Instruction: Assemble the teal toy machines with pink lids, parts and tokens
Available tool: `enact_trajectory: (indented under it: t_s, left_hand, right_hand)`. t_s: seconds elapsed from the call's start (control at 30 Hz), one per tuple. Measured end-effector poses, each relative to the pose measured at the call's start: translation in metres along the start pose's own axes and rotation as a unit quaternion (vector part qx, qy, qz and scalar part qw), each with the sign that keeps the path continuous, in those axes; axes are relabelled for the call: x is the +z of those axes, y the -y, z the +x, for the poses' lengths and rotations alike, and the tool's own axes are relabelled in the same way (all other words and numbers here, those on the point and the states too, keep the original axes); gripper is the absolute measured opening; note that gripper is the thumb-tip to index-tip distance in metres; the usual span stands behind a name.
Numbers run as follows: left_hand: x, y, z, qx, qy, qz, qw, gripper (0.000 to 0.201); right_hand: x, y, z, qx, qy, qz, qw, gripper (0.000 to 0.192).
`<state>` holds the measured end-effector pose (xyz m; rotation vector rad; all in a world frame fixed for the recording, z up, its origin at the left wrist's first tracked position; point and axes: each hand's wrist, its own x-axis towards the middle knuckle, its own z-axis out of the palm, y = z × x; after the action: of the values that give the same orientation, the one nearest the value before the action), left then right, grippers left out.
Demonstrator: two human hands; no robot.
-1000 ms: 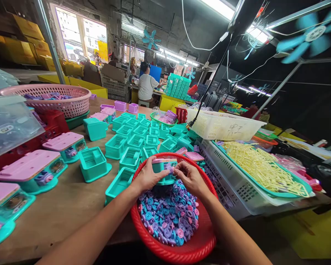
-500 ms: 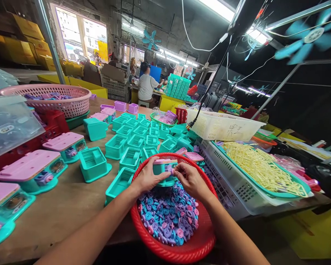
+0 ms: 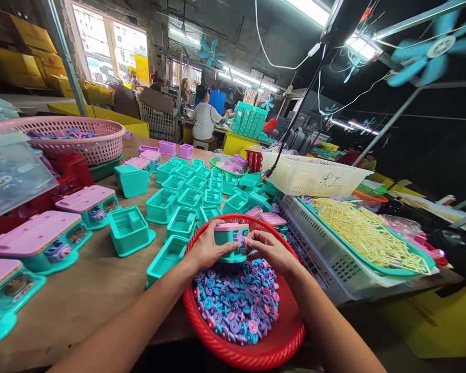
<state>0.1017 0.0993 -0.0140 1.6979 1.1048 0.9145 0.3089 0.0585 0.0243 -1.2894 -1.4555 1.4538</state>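
My left hand point(image 3: 207, 248) grips a teal toy box with a pink lid point(image 3: 230, 238), held above a red round basket point(image 3: 283, 342). My right hand point(image 3: 270, 249) pinches a small purple knob point(image 3: 244, 239) against the front of that box. The basket holds several small blue, purple and pink round knobs point(image 3: 236, 303). Both forearms reach in from the lower edge.
Several open teal boxes point(image 3: 182, 199) cover the wooden table. Finished boxes with pink lids point(image 3: 42, 238) line the left. A pink basket point(image 3: 81, 140) sits far left. A white crate with a teal tray of yellow sticks point(image 3: 365, 235) is on the right. A person point(image 3: 205, 119) sits far back.
The hands and the box have barely moved. My view has shifted slightly, so everything sits a little lower-left in the frame.
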Motion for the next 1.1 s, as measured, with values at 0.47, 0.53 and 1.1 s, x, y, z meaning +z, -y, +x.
enact_trajectory:
  t_s: [0.47,0.53,1.1]
  left_hand:
    - [0.0,-0.004,-0.001,-0.008,-0.005,0.008,1.0,0.077]
    - [-0.001,-0.005,-0.002,-0.008,-0.004,0.005,1.0,0.077]
    - [0.001,-0.001,-0.001,0.047,-0.005,0.015,0.999,0.066]
  right_hand:
    - [0.001,0.0,-0.002,-0.033,-0.005,-0.035,0.999,0.045]
    - [0.001,0.0,-0.002,-0.032,-0.009,-0.039,0.999,0.046]
    - [0.011,0.004,-0.006,-0.131,-0.094,-0.278,0.947,0.024]
